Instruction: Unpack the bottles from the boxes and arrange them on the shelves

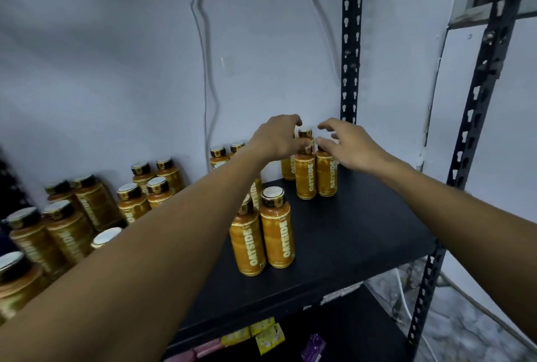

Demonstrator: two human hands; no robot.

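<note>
Orange bottle [305, 177] gripped at neck by curled left fingers [291, 119]; right fingers [327, 124] spread loose above neighbouring bottle [327, 177].

Both bare forearms reach forward and inward, so that the hands nearly meet. The left hand [279, 136] is palm down, its fingers curled over the top of a bottle [305, 175], thumb against the neck. The right hand [351, 145] is just beside it, palm turned left, fingers spread and loosely bent, gripping nothing, thumb tip near the left thumb
</note>
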